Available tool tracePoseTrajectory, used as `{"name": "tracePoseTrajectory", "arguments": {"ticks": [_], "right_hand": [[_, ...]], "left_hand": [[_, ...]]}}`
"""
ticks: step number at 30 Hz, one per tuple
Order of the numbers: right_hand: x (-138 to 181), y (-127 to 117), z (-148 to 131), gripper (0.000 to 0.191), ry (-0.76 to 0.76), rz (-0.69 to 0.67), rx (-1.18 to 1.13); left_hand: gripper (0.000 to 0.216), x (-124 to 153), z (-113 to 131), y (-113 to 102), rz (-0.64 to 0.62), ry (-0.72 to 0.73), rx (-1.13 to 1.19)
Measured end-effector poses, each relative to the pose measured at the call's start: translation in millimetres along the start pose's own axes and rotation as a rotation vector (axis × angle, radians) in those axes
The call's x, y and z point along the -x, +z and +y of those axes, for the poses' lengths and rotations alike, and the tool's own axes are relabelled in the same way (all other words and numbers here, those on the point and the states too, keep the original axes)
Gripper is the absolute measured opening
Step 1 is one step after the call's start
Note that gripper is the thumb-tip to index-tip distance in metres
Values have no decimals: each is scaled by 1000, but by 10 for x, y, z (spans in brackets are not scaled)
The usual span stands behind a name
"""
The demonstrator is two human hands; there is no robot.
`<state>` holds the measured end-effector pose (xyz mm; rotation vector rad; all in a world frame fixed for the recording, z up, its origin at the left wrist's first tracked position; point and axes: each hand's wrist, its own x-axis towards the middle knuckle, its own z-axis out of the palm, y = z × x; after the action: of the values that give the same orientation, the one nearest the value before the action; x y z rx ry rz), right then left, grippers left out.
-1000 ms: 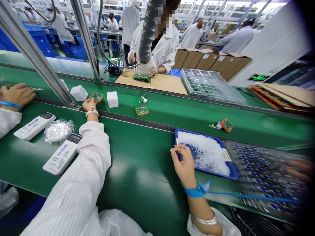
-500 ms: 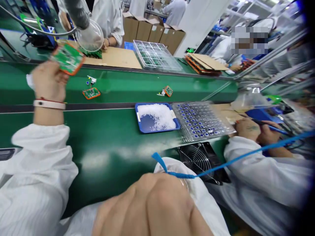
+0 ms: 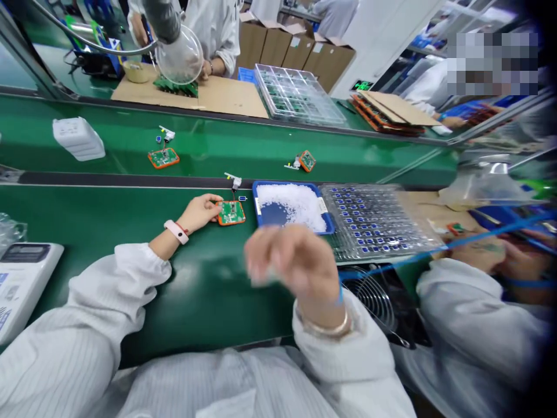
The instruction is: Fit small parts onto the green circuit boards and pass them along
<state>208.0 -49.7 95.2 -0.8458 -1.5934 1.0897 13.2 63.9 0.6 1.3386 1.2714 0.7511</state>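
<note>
My left hand (image 3: 201, 213) grips the left edge of a green circuit board (image 3: 231, 213) in an orange frame, low at the green bench. A white connector (image 3: 236, 183) and a small blue part (image 3: 242, 198) lie at the board's far edge. Just right of it sits a blue tray (image 3: 295, 233) of white pellets (image 3: 289, 200). My right hand (image 3: 296, 258) hovers in front of that tray, fingers bent and smeared by motion; I cannot make out anything in them. A blue cord runs from the right wrist.
A clear plastic tray (image 3: 378, 223) of small blue parts stands right, beside a co-worker's hands (image 3: 483, 252). Beneath it is a black fan (image 3: 378, 296). Two more framed boards (image 3: 163, 157) and a white block (image 3: 79, 138) lie on the far strip. A white device (image 3: 28, 278) is at left.
My left hand has come down and right, bringing the raised circuit board to the bench beside the blue tray. My right hand has moved forward from close to the camera toward the tray.
</note>
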Motion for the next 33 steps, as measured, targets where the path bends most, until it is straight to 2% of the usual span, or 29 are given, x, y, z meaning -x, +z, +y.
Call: {"name": "tracePoseTrajectory", "arguments": {"ticks": [2,4,5,7,10,14,19,23,26,29,33], "right_hand": [[-245,-364,334,15,3,105,343],[-400,-712,741,7,39,297,741],[-434,-856,939,6,75,310,866],[-430,-1054,1268,8,120,282,968],[-354,-1158,1519,9,102,273,1024],[-316,-1165,1558,9,114,280,1053],[-337,-1181,1546,12,150,203,1077],[-345,-1196,1526,13,186,152,1089],[-348,-1161,1446,17,185,176,1025],[-330,-958,1285,13,126,193,930],[-246,-353,1076,14,34,73,792]], "left_hand": [[29,162,-29,-40,14,95,-245],[29,295,-56,-42,89,270,-486],[32,347,-68,-28,119,359,-588],[45,414,-89,17,119,481,-742],[63,431,-104,73,45,497,-866],[60,373,-109,10,-67,531,-859],[64,381,-148,-166,-237,612,-811],[61,469,-189,-215,-284,642,-790],[63,507,-195,-184,-275,627,-770],[52,488,-162,-105,-173,571,-682],[22,423,-79,25,-77,526,-442]]}}
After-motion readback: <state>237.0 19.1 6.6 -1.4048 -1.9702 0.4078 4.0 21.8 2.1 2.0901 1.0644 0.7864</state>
